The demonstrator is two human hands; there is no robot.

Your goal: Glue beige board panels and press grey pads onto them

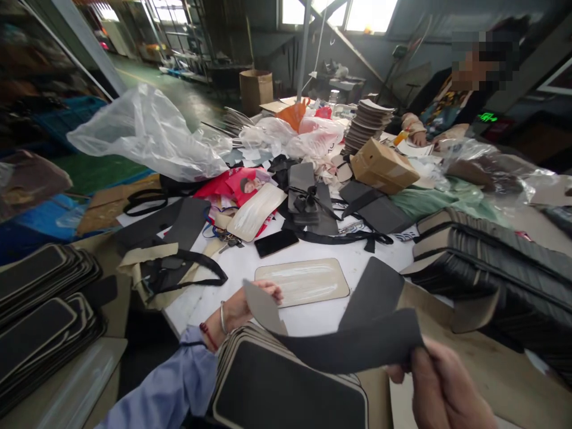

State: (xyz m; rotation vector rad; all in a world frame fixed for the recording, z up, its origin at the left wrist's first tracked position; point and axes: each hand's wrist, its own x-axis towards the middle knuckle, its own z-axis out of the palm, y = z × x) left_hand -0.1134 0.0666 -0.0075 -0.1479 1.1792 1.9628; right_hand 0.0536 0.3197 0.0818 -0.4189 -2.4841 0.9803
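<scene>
In the head view my right hand pinches one end of a flexible dark grey sheet, which bows toward the left. Its paler left end curls up in front of my left hand. Closed fingers of my left hand rest at the left end of a beige rounded board streaked with white; the curled sheet hides part of that hand. Below the sheet lies a stack of dark rounded panels with pale rims. Another dark grey piece lies just right of the board.
A black phone and another streaked board lie beyond. Stacked panels stand left, bundled dark pieces right. A cardboard box and plastic bags sit farther back. Another person's hands are at the far right.
</scene>
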